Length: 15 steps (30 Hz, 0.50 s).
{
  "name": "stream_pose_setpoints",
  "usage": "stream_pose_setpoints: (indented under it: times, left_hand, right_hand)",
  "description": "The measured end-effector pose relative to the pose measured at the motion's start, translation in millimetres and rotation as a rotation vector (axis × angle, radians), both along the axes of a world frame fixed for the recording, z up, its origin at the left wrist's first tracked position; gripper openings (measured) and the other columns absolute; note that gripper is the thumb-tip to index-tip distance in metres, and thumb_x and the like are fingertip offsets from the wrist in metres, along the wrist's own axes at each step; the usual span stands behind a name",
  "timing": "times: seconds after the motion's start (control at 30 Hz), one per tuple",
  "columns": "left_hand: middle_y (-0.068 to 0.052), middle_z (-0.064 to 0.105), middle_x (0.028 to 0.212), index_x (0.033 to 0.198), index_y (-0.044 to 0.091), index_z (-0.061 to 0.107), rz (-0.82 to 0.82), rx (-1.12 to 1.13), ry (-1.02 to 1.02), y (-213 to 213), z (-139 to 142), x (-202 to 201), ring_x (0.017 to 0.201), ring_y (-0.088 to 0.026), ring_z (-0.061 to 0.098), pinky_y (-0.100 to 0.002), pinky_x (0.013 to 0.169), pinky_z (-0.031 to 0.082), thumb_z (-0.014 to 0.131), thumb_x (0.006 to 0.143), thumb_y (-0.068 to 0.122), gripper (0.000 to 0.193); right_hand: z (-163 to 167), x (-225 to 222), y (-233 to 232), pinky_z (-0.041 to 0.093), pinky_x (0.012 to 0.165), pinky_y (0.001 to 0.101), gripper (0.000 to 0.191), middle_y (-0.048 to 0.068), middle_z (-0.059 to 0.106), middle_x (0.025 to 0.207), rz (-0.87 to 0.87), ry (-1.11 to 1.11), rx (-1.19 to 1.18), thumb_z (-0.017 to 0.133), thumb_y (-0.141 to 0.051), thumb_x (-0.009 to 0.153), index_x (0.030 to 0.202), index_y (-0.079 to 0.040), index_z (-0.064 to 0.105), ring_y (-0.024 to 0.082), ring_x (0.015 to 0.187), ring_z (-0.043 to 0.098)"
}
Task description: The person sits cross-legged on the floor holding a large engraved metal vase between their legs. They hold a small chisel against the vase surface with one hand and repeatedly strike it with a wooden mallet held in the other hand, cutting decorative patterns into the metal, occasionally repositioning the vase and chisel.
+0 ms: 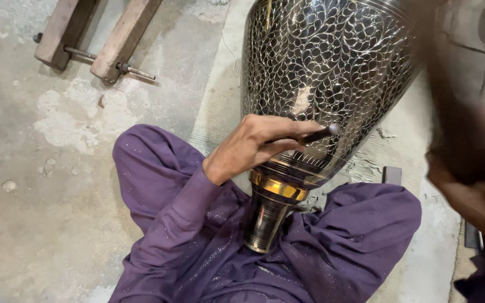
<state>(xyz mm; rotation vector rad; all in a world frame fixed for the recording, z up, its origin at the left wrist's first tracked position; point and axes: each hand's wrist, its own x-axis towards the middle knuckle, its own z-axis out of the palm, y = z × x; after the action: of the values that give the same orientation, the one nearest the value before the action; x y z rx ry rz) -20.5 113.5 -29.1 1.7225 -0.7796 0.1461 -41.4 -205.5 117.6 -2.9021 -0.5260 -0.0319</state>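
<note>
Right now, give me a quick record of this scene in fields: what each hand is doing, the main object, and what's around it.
Main object: large metal vase with fine leaf engraving on dark ground, gold band near its narrow neck, lying across the person's lap
Left hand: left hand grips a thin dark engraving tool, tip against the vase wall
Right hand: right hand blurred at the right edge; what it holds cannot be told
Clothing: purple trousers
Surroundings: concrete floor, woven mat, wooden clamp with bolts

Bare floor (40,224) left of vase (321,67)
</note>
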Motion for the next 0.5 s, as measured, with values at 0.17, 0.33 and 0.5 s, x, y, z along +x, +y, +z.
stream_pose_setpoints:
  times: [0.17,0.33,0.5]
  left_hand:
    - [-0.003,0.079,0.116,0.137,0.025,0.064,0.064,-0.011,0.041,-0.4,2.2,-6.9,0.092,-0.015,0.079,-0.032,0.085,0.067,0.072,0.095,0.013,0.045]
    - [-0.007,0.078,0.116,0.138,0.019,0.065,0.115,-0.012,0.039,1.8,11.8,-12.9,0.094,-0.017,0.080,-0.034,0.085,0.066,0.073,0.095,0.012,0.044]
    - [-0.007,0.079,0.113,0.137,0.017,0.065,0.116,-0.064,0.135,0.0,12.7,-15.5,0.089,-0.016,0.080,-0.031,0.079,0.067,0.073,0.094,0.011,0.044]
  right_hand:
    - [7.0,-4.4,6.5,0.060,0.080,0.0394,0.073,0.025,0.066,0.112,0.044,-0.080,0.053,0.073,0.005,0.076,0.145,-0.002,0.052,0.033,0.092,0.071]
    - [13.1,-2.2,20.3,0.060,0.079,0.0399,0.073,0.023,0.069,0.112,0.105,-0.015,-0.091,0.073,0.005,0.073,0.143,-0.004,0.056,0.033,0.090,0.072]
    - [8.4,7.9,25.0,0.064,0.080,0.0339,0.036,0.014,0.067,0.101,-0.213,0.199,-0.091,0.061,-0.002,0.102,0.138,-0.004,0.058,0.023,0.085,0.073]
